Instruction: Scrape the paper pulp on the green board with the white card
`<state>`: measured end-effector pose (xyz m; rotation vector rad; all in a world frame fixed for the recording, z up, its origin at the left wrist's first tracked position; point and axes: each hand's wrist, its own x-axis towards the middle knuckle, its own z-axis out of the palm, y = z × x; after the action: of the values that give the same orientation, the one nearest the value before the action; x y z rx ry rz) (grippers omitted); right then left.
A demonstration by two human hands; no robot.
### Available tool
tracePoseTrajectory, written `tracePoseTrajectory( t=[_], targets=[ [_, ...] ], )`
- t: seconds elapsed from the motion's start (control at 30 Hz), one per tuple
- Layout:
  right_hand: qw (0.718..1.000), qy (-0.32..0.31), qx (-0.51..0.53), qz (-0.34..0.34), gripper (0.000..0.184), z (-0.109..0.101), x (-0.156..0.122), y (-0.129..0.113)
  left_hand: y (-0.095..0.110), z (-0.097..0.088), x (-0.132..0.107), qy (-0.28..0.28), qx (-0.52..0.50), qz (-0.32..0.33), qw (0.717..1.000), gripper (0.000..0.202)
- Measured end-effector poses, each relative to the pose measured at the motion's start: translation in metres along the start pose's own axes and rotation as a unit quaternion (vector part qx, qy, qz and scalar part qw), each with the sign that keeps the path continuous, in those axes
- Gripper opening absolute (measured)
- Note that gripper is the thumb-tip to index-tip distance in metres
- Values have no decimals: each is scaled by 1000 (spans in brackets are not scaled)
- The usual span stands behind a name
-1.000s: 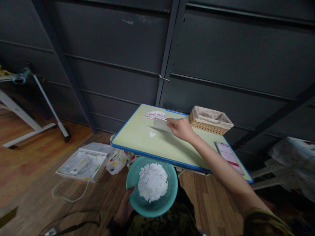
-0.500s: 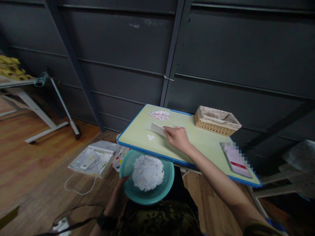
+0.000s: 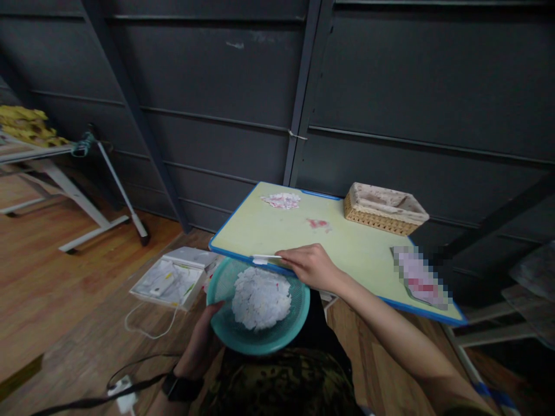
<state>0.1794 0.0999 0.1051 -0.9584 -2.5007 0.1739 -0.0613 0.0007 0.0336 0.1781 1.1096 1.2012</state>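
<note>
My left hand (image 3: 203,335) grips the left side of a teal plastic colander (image 3: 300,306), its thumb over the rim and the other fingers hidden beneath. A heap of white paper scraps (image 3: 262,297) lies in the colander. In my right hand (image 3: 314,266) is a thin white card (image 3: 266,256), pinched at its right end. The card is at the near blue edge of the pale yellow table (image 3: 243,225), right above the colander. A small white scrap shows just below the card. Farther back lie a flat pile of pink-and-white scraps (image 3: 281,200) and a small reddish patch (image 3: 318,223).
A wicker basket with cloth lining (image 3: 385,209) stands at the table's back right; a partly blurred phone-like object (image 3: 418,277) lies at the right end. On the floor, left, are an open white box (image 3: 169,280) and a plug with cables (image 3: 124,393). Dark panels rise behind.
My right hand has drawn the card toward me, from mid-table to the near edge, bringing the small white scraps along. My left hand still holds the colander under that edge.
</note>
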Motion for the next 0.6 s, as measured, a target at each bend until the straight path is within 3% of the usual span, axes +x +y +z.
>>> tracePoseTrajectory(
  t=[0.17, 0.27, 0.47, 0.6],
  targets=[
    [996, 61, 40, 60, 32, -9, 3, 4, -1, 2, -3, -16, 13, 1, 1000, 57],
    [992, 77, -27, 101, 34, -8, 10, 4, -2, -1, 1, -4, 5, -7, 1000, 56],
    [979, -58, -186, 66, 48, 19, 47, -19, -8, -2, 5, -3, 33, -27, 999, 57],
    [965, -83, -230, 98, 47, 35, 82, -18, -29, -6, 11, -70, -11, -48, 996, 72]
  ],
)
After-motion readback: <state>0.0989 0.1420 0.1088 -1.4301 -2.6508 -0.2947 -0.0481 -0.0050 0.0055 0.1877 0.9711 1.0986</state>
